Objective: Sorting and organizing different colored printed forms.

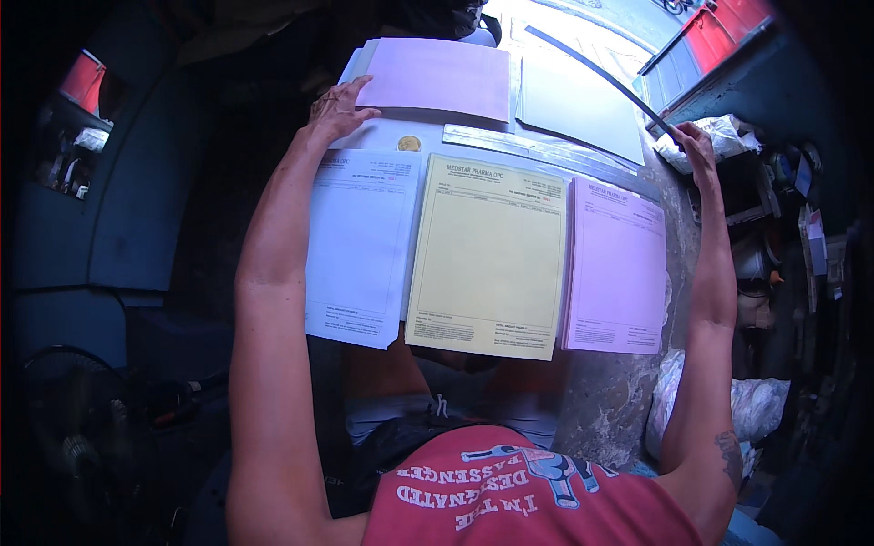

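At the far left of the table, my left hand (341, 109) lies with fingers spread on the left edge of a blank pink paper stack (437, 77). My right hand (696, 150), out to the right, is closed on the near end of a long, thin dark strip (596, 73). The strip slants away to the far left above a stack of white sheets (583, 105). Nearer me lie three stacks of printed forms side by side: white forms (355, 255), yellow forms (487, 264) and pink forms (617, 264). Whatever lies under the stacks is hidden.
A flat, shiny bar (528, 148) runs across behind the yellow forms. Beside it sits a small round yellowish object (409, 144). White plastic bags (719, 141) and cluttered shelving stand to the right. A fan (77, 446) is dimly visible at lower left.
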The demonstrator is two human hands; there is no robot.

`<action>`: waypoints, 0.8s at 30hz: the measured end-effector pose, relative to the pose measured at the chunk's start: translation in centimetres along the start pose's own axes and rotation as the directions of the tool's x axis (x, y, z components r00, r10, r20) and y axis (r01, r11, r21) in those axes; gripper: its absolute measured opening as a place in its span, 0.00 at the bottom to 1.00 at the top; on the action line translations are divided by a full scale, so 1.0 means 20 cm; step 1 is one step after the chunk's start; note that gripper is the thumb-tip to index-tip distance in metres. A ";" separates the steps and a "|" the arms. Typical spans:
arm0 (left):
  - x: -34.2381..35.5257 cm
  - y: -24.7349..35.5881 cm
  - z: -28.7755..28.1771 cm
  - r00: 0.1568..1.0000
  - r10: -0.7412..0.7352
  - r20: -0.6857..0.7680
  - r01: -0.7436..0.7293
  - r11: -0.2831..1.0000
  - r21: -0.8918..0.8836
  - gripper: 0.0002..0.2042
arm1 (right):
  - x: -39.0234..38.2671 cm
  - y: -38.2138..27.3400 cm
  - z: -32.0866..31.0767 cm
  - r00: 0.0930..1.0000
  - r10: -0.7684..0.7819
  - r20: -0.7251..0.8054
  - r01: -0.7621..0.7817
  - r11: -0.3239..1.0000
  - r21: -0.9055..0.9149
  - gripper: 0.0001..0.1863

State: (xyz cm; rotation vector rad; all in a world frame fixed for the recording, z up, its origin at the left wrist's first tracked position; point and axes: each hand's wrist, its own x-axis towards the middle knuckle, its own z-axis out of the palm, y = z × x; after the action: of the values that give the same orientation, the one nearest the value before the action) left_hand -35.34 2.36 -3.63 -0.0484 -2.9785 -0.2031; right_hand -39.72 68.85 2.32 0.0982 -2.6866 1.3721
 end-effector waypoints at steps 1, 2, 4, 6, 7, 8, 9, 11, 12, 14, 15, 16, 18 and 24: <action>-0.02 0.00 -0.03 0.999 0.012 -0.036 -0.013 1.000 -0.025 0.35 | 0.03 -0.03 0.15 1.000 -0.025 -0.001 0.025 1.000 -0.003 0.11; -0.05 0.01 -0.07 0.997 0.023 -0.070 -0.027 0.999 -0.047 0.38 | 0.07 -0.08 0.31 1.000 -0.004 -0.013 0.004 1.000 -0.024 0.12; -0.15 0.09 -0.15 0.989 0.084 -0.121 -0.099 0.987 -0.127 0.38 | 0.11 -0.13 0.56 0.999 -0.027 0.034 0.029 0.998 -0.061 0.15; -0.33 0.15 -0.25 0.975 0.136 -0.175 -0.171 0.964 -0.203 0.37 | 0.13 -0.18 0.76 0.997 -0.018 0.072 0.024 0.996 -0.081 0.16; -0.47 0.14 -0.31 0.954 0.236 -0.186 -0.265 0.952 -0.151 0.37 | 0.11 -0.22 0.89 0.995 -0.050 0.082 0.058 0.993 -0.105 0.16; -0.62 0.14 -0.36 0.922 0.335 -0.195 -0.359 0.928 -0.102 0.37 | 0.10 -0.26 0.97 0.993 -0.084 0.088 0.096 0.987 -0.132 0.16; -0.77 0.15 -0.39 0.911 0.368 -0.184 -0.385 0.921 -0.063 0.37 | 0.10 -0.26 0.98 0.993 -0.084 0.088 0.095 0.987 -0.127 0.16; -1.07 0.16 -0.44 0.908 0.393 -0.147 -0.402 0.915 -0.036 0.37 | 0.11 -0.24 0.95 0.982 -0.118 0.144 0.153 0.951 -0.268 0.18; -1.22 0.14 -0.48 0.922 0.371 -0.111 -0.377 0.925 -0.036 0.38 | 0.09 -0.26 0.97 0.981 -0.122 0.151 0.159 0.952 -0.261 0.18; -1.50 0.10 -0.53 0.951 0.306 -0.039 -0.307 0.951 -0.032 0.40 | -0.01 -0.31 0.99 0.956 -0.260 0.134 0.290 0.794 -0.534 0.21; -1.61 0.08 -0.54 0.970 0.243 0.030 -0.242 0.970 -0.030 0.42 | -0.06 -0.37 1.00 0.960 -0.211 0.181 0.278 0.778 -0.563 0.22; -1.70 0.06 -0.52 0.972 0.234 0.029 -0.233 0.972 -0.034 0.42 | -0.13 -0.42 1.01 0.958 -0.215 0.190 0.286 0.775 -0.564 0.22; -1.87 0.02 -0.48 0.976 0.187 0.114 -0.198 0.976 0.093 0.47 | -0.28 -0.52 1.04 0.919 -0.298 0.259 0.389 0.795 -0.465 0.23; -2.04 0.15 -0.35 0.967 0.100 -0.236 -0.123 0.989 -0.083 0.40 | -0.67 -0.65 1.15 0.804 -0.412 0.429 0.590 0.645 -0.486 0.24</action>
State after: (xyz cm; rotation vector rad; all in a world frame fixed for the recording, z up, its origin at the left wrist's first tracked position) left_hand 6.21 3.53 -2.89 -0.1904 -2.7222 -0.3168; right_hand -26.77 42.54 -2.46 0.9711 -2.8293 0.3150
